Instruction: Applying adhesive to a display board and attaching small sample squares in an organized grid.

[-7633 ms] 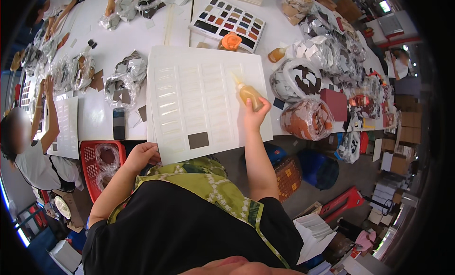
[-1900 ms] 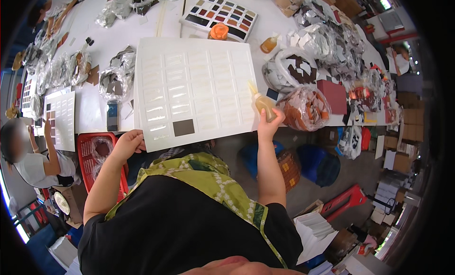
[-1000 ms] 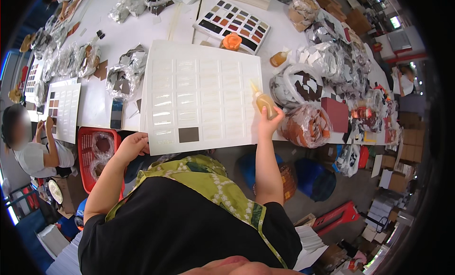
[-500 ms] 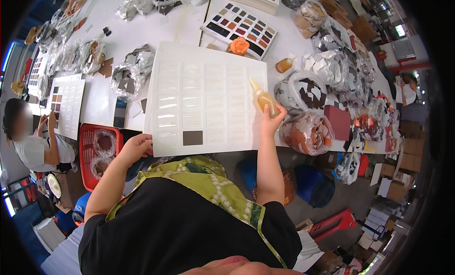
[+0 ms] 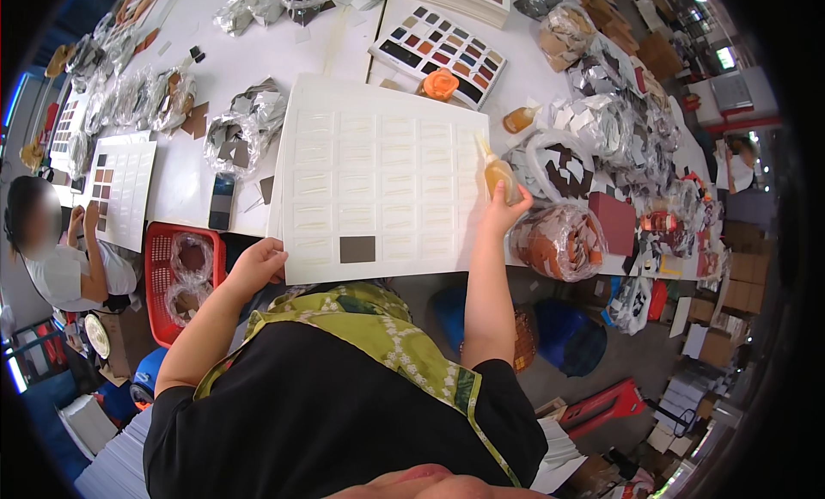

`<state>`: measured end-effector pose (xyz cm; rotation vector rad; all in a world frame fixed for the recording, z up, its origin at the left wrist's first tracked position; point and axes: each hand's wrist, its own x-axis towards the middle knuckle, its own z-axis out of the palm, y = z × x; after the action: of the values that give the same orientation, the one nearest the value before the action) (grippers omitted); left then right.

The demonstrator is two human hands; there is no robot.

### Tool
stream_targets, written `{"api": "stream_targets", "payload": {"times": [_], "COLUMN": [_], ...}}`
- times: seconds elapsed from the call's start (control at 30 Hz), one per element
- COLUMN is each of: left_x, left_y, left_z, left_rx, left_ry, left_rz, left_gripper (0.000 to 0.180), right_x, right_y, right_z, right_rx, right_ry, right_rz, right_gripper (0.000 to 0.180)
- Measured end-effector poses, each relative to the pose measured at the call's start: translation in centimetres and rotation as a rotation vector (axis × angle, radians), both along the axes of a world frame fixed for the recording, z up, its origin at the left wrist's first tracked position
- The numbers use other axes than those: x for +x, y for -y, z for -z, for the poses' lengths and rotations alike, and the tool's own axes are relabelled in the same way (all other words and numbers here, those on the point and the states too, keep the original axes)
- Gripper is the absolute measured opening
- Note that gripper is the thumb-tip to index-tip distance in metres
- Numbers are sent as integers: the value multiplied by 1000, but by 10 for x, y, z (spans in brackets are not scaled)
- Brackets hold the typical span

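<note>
A large white board (image 5: 421,260) with rows of shallow rectangular frames lies on the table in front of me, with streaks of clear glue in the frames. One dark grey-brown swatch (image 5: 357,250) sits in its bottom row. My left hand (image 5: 258,267) is closed at the board's lower left corner, thumb on top and the other fingers partly hidden. In my right hand (image 5: 507,210), over the board's right edge, is a squeeze bottle (image 5: 498,174) of amber glue, its pointed nozzle tilted up and away from me.
Beyond the board are an orange rose-shaped thing (image 5: 440,85), a finished swatch card (image 5: 443,52) and a second amber bottle (image 5: 519,119). Plastic bags of swatches (image 5: 559,241) crowd the right. A red basket (image 5: 155,284) stands at left, near a co-worker (image 5: 69,258) handling another board.
My right hand has moved a little to the right with the glue bottle, toward the board's edge. The board and my left hand have shifted slightly right.
</note>
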<state>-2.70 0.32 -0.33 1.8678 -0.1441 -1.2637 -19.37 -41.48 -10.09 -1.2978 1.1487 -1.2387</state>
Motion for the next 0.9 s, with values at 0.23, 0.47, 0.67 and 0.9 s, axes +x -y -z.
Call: {"api": "stream_targets", "payload": {"times": [0.23, 0.47, 0.67, 0.9], "left_x": [-3, 69, 197, 315], "left_y": [9, -59, -171, -262], "left_z": [-18, -29, -36, 39], "left_rx": [-277, -850, -813, -511], "left_ry": [-44, -163, 117, 114], "left_rz": [-16, -188, -449, -556], "left_gripper": [44, 53, 49, 48], "right_x": [1, -23, -18, -18], "right_y": [-33, -84, -124, -179], "right_z": [-34, -102, -119, -80], "right_rx": [339, 712, 600, 601], "right_ry": [77, 1011, 1010, 785], "right_rz": [-282, -625, -616, -434], "right_gripper": [39, 39, 37, 32]}}
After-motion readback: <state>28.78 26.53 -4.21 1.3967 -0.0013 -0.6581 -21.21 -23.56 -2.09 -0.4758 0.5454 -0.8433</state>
